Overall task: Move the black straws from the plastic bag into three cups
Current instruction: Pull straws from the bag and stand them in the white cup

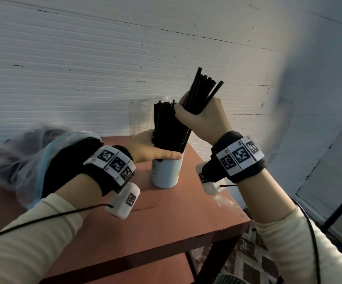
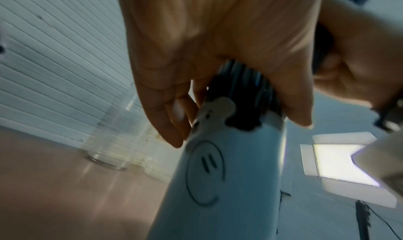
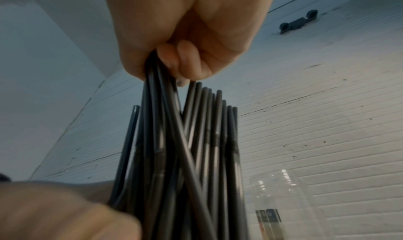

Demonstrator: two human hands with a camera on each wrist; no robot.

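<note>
Now straws (image 1: 199, 93) in right hand (image 1: 205, 117)

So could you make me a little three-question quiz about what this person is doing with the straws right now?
1. True or false: the right hand grips a bundle of black straws.
2. What does the left hand hold? A) the clear cup B) the straws at the rim of the pale blue cup C) the plastic bag
3. Fill in: the clear cup stands ____ the pale blue cup, nearer the wall.

Key: 1 true; 2 B; 3 behind. The plastic bag lies at the left on the reddish table.
</note>
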